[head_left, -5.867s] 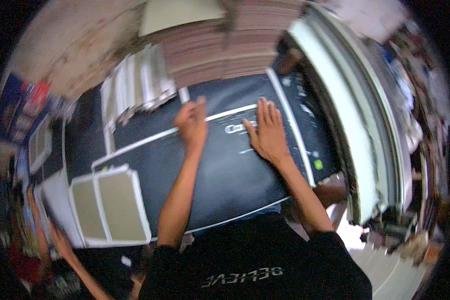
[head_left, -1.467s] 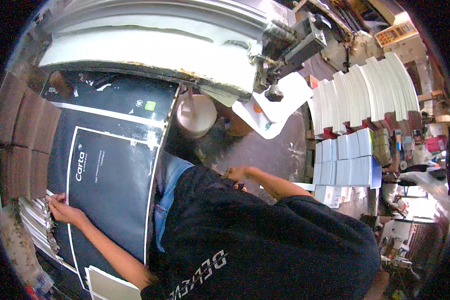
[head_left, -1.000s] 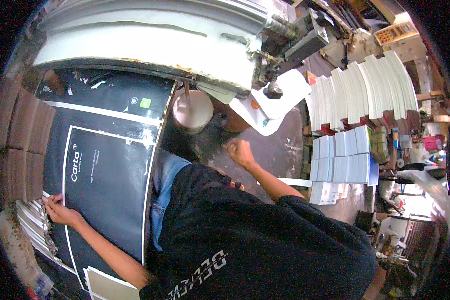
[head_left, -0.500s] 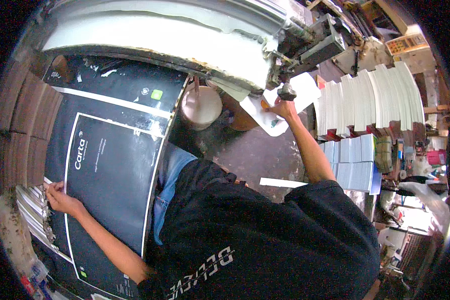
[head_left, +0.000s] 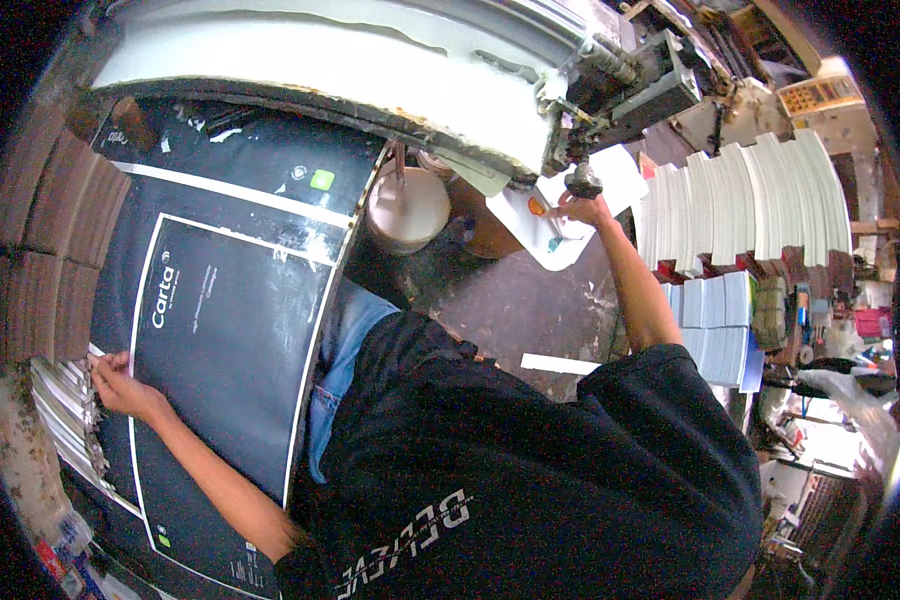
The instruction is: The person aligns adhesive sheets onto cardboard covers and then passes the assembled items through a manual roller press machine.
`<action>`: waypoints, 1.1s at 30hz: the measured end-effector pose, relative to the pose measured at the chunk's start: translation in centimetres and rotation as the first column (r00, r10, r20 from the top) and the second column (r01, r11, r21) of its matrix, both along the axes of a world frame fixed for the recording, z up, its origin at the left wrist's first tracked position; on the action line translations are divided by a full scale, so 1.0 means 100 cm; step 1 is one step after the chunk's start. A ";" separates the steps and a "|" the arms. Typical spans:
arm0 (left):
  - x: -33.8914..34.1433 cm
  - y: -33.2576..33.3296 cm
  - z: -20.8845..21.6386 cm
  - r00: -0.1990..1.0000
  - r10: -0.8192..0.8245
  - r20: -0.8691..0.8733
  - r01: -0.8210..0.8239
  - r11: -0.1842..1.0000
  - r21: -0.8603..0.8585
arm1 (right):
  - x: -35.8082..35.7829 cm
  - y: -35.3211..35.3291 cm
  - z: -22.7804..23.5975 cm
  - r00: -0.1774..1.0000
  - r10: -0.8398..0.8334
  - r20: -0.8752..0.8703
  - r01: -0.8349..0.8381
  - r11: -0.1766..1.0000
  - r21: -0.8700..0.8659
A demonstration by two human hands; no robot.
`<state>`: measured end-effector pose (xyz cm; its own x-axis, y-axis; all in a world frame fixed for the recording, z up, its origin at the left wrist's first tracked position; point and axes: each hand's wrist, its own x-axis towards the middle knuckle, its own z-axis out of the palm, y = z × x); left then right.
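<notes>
My left hand (head_left: 126, 388) is at the left edge of the black-covered table (head_left: 235, 330), its fingers curled together on the edge of a white sheet. Beside it lies a layered pile of white sheets (head_left: 67, 425) with ragged ends. Over on the right, my right hand (head_left: 588, 211) reaches over a white tray-like piece (head_left: 530, 228) with rounded corners and orange and teal marks. Its fingers point left and are drawn together; what they hold, if anything, is too small to make out. A dark metal knob (head_left: 583, 181) on the machine partly covers this hand.
A large pale machine (head_left: 320, 60) with a worn edge spans the top. Brown board stacks (head_left: 45, 300) stand at the left. A bucket (head_left: 408, 212) is below the machine. Stacks of white sheets (head_left: 745, 205) and blue-white sheets (head_left: 705, 325) rise at the right. A white strip (head_left: 560, 364) lies near my shoulder.
My right hand has drawn back slightly to the right from the orange mark. My left hand stays at the sheet edge with little change. The whole view has shifted slightly.
</notes>
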<state>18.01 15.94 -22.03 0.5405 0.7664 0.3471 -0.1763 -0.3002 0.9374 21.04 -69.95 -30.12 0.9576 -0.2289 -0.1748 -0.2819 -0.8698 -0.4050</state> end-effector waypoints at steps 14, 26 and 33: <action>0.001 -0.004 0.004 0.998 0.024 -0.061 -0.024 1.000 0.004 | 0.002 -0.029 -0.025 0.997 -0.068 0.037 0.068 0.998 0.003; 0.000 -0.006 0.009 0.990 0.060 -0.124 -0.043 0.990 0.135 | -0.015 0.012 0.070 0.957 -0.082 0.278 0.108 0.991 -0.082; 0.002 -0.032 0.023 0.967 0.196 -0.165 -0.153 0.959 0.240 | 0.020 -0.088 0.217 0.684 -0.138 0.717 0.489 0.815 -0.310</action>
